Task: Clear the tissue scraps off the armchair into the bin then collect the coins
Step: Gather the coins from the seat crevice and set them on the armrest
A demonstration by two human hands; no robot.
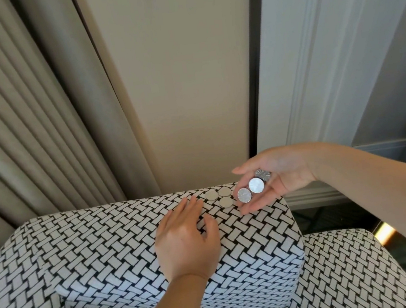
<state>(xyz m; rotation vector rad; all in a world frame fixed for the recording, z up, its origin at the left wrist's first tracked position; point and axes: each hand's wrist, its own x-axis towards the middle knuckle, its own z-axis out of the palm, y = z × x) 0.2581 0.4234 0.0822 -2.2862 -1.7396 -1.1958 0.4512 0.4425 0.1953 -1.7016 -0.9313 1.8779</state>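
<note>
Three coins (256, 185) lay in the upturned right hand (285, 169), grip slack and cupped; three loose coins (225, 202) remained on the armchair (105, 242) top, just beyond the flat, open-fingered left hand (184, 243); no tissue scraps visible; collecting seemingly half done.

We count six coins (226, 202) that we can see. Three of them lie flat on the top of the armchair (105, 242), close together in a little bunch. The other three are shiny and sit in a row on the right hand (274, 178). The far one in that row looks thick, so there may be more under it, but we cannot tell. We see two hands: the right hand with three coins on it, and the left hand (185, 235) with none. We see one armchair. We see one long curtain (25, 111) with many folds behind it.
</note>
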